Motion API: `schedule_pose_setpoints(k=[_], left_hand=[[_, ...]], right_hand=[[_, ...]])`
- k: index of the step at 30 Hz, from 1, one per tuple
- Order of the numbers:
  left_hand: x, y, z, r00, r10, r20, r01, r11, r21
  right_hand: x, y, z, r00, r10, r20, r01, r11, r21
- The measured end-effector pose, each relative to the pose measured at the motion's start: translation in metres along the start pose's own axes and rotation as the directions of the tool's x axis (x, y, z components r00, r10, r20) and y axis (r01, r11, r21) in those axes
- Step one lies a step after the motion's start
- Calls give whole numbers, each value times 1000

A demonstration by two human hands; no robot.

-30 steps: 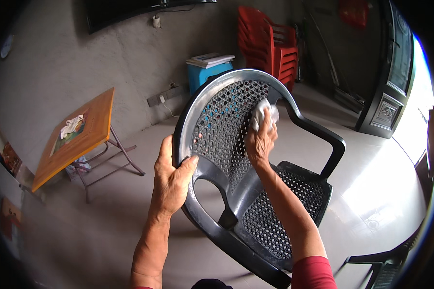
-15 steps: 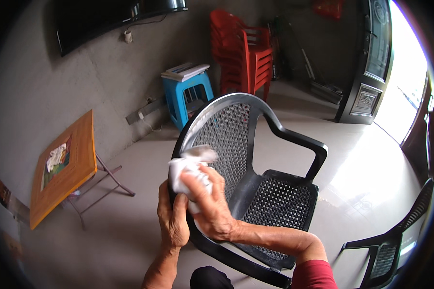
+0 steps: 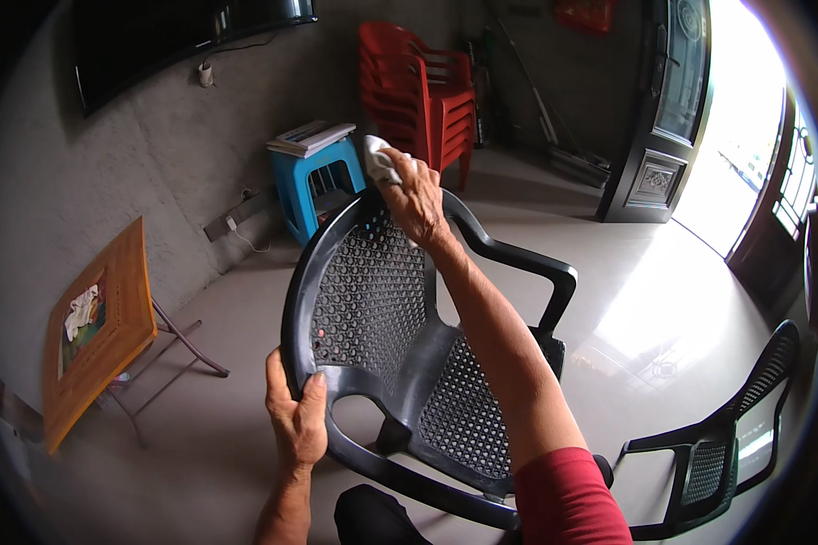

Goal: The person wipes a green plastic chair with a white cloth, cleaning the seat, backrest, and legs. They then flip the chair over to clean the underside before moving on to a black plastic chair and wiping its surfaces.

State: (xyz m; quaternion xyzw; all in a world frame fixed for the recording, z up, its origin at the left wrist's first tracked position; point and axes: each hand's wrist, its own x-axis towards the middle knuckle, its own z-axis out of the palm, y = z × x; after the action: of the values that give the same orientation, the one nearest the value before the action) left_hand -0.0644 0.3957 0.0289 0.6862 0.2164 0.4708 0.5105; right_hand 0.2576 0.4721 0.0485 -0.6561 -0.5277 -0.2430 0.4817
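Note:
A black plastic armchair [image 3: 373, 300] with a perforated back and seat stands tilted in front of me. My left hand [image 3: 298, 409] grips the near left edge of its backrest, thumb on the inner side and fingers around the outside. My right hand [image 3: 415, 198] reaches out to the far top of the backrest rim, closed on a crumpled white cloth [image 3: 378, 160]. Part of the cloth sticks out past the fingers; the rest is hidden under the palm.
A tilted folding wooden table [image 3: 109, 336] with a cloth on it stands left. Behind the chair are a blue stool [image 3: 318, 177] bearing books and stacked red chairs [image 3: 418, 100]. Another black chair [image 3: 709, 454] stands right, an open door [image 3: 659, 118] far right.
My right hand has moved the cloth from the left side of the backrest up and away to its far top. The left hand stays on the left edge. The view has shifted slightly.

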Motion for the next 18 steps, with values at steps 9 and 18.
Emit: schedule_pose_setpoints(k=[9, 18], left_hand=[[-2, 4, -3, 999, 14, -40, -12, 999, 43], [-2, 1, 3, 999, 18, -44, -15, 998, 58]], right_hand=[[-58, 87, -40, 919, 390, -61, -383, 844, -376], [-131, 127, -186, 915, 306, 262, -51, 733, -678]])
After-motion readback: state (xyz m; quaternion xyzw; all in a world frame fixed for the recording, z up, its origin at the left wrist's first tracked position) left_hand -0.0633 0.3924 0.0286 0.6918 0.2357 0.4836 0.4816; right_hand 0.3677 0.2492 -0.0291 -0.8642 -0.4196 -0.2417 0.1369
